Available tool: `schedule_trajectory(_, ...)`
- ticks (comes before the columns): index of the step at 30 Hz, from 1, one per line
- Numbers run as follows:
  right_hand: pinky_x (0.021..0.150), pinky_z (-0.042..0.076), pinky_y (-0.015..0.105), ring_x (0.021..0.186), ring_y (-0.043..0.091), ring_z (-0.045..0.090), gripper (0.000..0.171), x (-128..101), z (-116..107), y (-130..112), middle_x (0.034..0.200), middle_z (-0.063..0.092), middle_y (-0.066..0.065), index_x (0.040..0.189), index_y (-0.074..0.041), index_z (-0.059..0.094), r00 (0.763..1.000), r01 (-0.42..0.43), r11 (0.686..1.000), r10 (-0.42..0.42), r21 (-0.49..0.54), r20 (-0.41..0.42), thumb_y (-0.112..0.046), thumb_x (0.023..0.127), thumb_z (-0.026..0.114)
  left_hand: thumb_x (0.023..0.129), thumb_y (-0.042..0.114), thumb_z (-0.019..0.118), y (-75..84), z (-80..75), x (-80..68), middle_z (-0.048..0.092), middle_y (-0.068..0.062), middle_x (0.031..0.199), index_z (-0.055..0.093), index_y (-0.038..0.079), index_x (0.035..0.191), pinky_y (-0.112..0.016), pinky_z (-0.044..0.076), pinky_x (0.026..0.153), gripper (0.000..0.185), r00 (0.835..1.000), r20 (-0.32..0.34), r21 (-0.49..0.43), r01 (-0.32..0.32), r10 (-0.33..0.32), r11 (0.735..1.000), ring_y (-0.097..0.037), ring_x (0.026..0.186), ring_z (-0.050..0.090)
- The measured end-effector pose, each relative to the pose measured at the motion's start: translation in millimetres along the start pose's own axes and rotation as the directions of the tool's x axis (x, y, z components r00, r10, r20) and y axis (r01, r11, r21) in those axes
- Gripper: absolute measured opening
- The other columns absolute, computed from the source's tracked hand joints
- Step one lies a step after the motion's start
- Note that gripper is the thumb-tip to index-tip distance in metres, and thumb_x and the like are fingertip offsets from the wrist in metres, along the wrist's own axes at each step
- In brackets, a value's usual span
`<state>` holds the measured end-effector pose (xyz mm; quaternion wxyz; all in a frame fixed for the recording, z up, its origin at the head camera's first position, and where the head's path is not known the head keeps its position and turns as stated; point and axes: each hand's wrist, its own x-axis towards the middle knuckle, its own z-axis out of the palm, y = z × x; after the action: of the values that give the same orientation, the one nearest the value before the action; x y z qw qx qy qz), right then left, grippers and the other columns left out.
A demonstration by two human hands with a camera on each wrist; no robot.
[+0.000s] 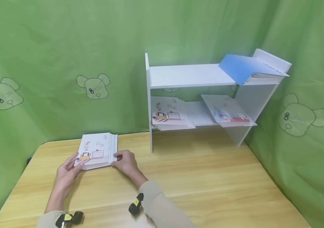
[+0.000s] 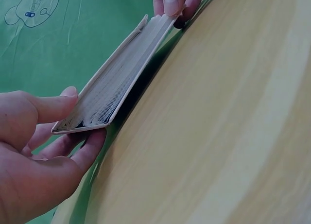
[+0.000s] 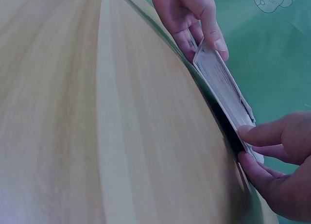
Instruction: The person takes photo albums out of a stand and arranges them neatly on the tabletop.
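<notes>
Both hands hold a thick white album (image 1: 95,147) by its lower corners, near the table's back left. Its cover carries small printed drawings, and in the left wrist view the album (image 2: 116,73) shows its many page edges between two covers. At the spine side, my left hand (image 1: 65,175) grips it, thumb on top and fingers beneath. My right hand (image 1: 127,163) pinches the opposite edge between thumb and fingers, as the right hand (image 3: 286,161) also shows in the right wrist view. A dark gap shows under the album's near edge in both wrist views.
A white two-tier shelf (image 1: 190,76) stands at the back right of the wooden table (image 1: 207,177). On its lower board lie a similar album (image 1: 169,114) and a pinkish-white book (image 1: 227,110). A blue binder (image 1: 244,68) lies on top. Green curtain (image 1: 51,47) hangs behind.
</notes>
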<state>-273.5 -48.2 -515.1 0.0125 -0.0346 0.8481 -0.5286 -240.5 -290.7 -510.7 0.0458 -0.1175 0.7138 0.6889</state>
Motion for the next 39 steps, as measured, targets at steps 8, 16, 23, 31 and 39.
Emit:
schedule_trajectory(8,0.069,0.053,0.018,0.076,0.005,0.058,0.03,0.6,-2.4,2.3,0.087,0.07,0.002,0.103,-0.003,0.079,0.999,0.035,0.998,-0.036,-0.058,-0.019,0.0,0.075,0.087,0.098,0.011,0.07,2.9,4.0,0.9,0.032,-0.015,0.163,0.027,0.016,0.162,-0.013,0.047,0.099,0.077,1.0,-0.031,0.014,0.004,-0.004,1.0,-0.005,0.124,0.053)
schedule_trajectory(16,0.074,0.056,0.018,0.08,0.009,0.063,0.025,1.4,-6.5,0.8,0.089,0.073,0.004,0.099,-0.003,0.079,0.996,0.088,0.993,-0.09,-0.078,-0.012,0.008,0.076,0.079,0.098,0.007,0.067,6.0,5.7,2.2,0.032,-0.015,0.163,0.027,0.015,0.162,-0.012,0.046,0.099,0.076,0.999,-0.042,0.011,-0.01,0.011,1.0,0.005,0.111,0.056)
schedule_trajectory(23,0.074,0.055,0.02,0.081,0.009,0.059,0.027,-0.4,-6.3,-0.9,0.09,0.07,0.004,0.1,-0.003,0.079,0.994,0.103,0.994,-0.102,-0.042,0.044,0.01,0.077,0.073,0.099,0.005,0.065,4.7,1.2,-2.1,0.026,-0.017,0.165,0.021,0.014,0.163,-0.013,0.046,0.101,0.078,1.0,-0.002,0.012,-0.002,0.002,1.0,0.005,0.111,0.055)
schedule_trajectory(31,0.077,0.055,0.023,0.084,0.01,0.058,0.024,-3.9,-4.8,0.1,0.092,0.067,0.002,0.103,-0.004,0.078,0.992,0.109,0.994,-0.106,-0.03,0.075,0.005,0.082,0.072,0.101,0.005,0.06,3.0,-3.5,-4.8,0.02,-0.02,0.167,0.016,0.015,0.164,-0.015,0.044,0.103,0.077,0.999,0.047,0.049,0.002,-0.004,0.999,0.004,0.111,0.053)
schedule_trajectory(39,0.081,0.057,0.025,0.09,0.011,0.062,0.02,-9.9,-7.9,4.1,0.098,0.068,0.0,0.111,-0.006,0.075,0.99,0.096,0.995,-0.096,0.009,0.105,-0.007,0.091,0.072,0.103,0.006,0.057,9.5,-2.1,-10.3,0.013,-0.027,0.167,0.01,0.01,0.164,-0.019,0.043,0.107,0.078,0.992,0.121,0.144,-0.038,0.021,0.989,-0.035,0.146,0.034)
